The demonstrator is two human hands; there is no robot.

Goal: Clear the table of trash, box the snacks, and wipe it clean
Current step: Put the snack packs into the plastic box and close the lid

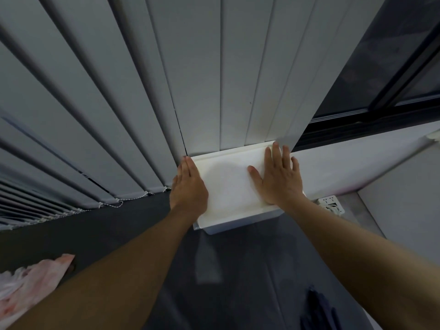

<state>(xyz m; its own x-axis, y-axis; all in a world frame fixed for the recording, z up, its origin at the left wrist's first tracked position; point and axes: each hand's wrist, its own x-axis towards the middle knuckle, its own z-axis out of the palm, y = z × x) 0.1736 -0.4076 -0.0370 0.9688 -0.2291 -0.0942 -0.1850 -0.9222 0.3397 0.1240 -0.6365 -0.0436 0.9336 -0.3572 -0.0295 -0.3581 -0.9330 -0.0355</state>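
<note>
The box point(238, 225) sits at twelve o'clock on the worktop point(133, 225) against the blinds point(119, 91), left hand point(188, 186) flat along its nine o'clock edge, right hand point(278, 177) pressing straight-fingered on the lid point(226, 186), probably seating it shut.

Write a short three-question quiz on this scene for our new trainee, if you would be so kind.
1. True or false: the left hand and the right hand both touch the white box with straight fingers.
2. What lies at the near left of the dark table? A) a pinkish plastic bag B) a glass bottle C) a laptop
3. Fill in: the box stands right in front of the vertical ____.
Key: 1 true; 2 A; 3 blinds.
</note>
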